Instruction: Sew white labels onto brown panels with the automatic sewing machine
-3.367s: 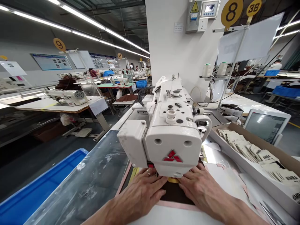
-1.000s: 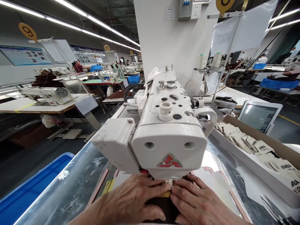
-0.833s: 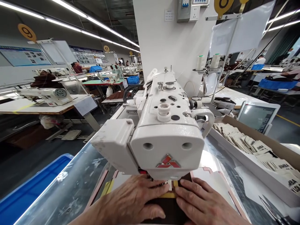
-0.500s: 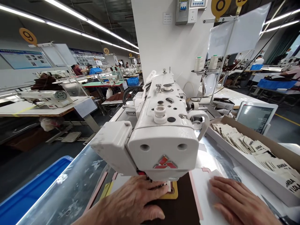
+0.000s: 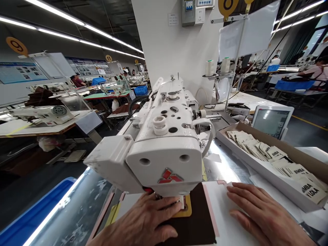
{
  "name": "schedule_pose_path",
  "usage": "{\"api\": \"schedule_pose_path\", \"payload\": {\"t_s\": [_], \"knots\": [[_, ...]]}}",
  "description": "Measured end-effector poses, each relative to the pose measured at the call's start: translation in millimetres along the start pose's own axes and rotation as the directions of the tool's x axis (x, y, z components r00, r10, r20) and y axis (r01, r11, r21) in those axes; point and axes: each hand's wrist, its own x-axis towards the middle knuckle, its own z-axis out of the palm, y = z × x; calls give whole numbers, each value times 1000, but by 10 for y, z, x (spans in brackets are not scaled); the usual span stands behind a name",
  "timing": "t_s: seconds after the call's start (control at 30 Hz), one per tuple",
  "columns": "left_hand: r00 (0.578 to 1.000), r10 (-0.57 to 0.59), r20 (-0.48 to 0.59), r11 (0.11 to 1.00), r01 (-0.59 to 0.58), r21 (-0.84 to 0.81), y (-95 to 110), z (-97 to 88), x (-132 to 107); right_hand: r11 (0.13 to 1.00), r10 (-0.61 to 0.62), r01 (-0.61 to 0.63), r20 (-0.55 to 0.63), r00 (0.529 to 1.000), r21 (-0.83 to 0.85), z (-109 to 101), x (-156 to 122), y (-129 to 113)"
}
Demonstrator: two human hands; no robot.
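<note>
My left hand (image 5: 147, 213) lies with fingers stretched out under the head of a white sewing machine (image 5: 164, 147), fingertips on a small white label (image 5: 182, 202). Dark lettering on that label is partly covered by the fingers. A yellow frame (image 5: 189, 210) surrounds the label on dark brown material (image 5: 197, 227). The needle area is mostly hidden behind the machine head and my fingers. To the right, my right hand (image 5: 258, 212) rests flat, fingers slightly apart, on a white sheet (image 5: 217, 201) with pink strips along its edge. It grips nothing.
On the right, a long cardboard box (image 5: 271, 177) holds many printed labels. Behind it stands a control screen (image 5: 273, 121). Thread cones (image 5: 209, 68) sit on a stand at the back. A blue bin (image 5: 38, 212) is at lower left. People work at distant tables.
The view has turned slightly right, so the machine appears farther left. My left fingers stay on the label. My right hand remains flat on the sheet.
</note>
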Motion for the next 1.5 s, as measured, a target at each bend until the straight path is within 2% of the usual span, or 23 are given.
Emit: {"api": "schedule_pose_path", "payload": {"t_s": [0.2, 0.33, 0.47, 0.63, 0.77, 0.97, 1.1, 1.2, 1.33, 1.5], "knots": [[1000, -29, 7, 1000, 29, -10, 0, 62, 27, 999, 36, -35, -17, 999, 19, -8, -41, 11], [992, -117, 53, 990, 121, -75, -8, 88, 49, 998, 56, -57, 23, 998, 35, -4, -84, 18], [965, -230, 128, 962, 245, -123, -19, 63, 76, 995, 76, -80, 61, 995, 53, 3, -105, 10], [947, -285, 147, 938, 307, -158, -31, 29, 80, 993, 86, -91, 69, 994, 78, 1, -91, 0], [943, -298, 145, 932, 321, -168, -17, 30, 62, 991, 94, -102, 89, 992, 91, 14, -98, -1], [956, -280, 86, 929, 292, -227, 29, 13, 71, 987, 112, -122, 91, 989, 108, 56, -136, 5], [962, -263, 69, 942, 272, -196, 55, -25, 65, 984, 122, -133, 95, 988, 121, 77, -161, 27], [964, -266, 20, 950, 266, -161, 61, -28, -52, 983, 120, -128, 69, 990, 128, 56, -159, 24], [956, -280, -90, 960, 277, -46, 49, 33, -366, 990, 67, -71, 35, 997, 120, -18, -105, -86], [950, -279, -139, 960, 282, 2, 52, 137, -636, 984, -48, 23, 135, 990, 177, -34, -21, -295]]}}
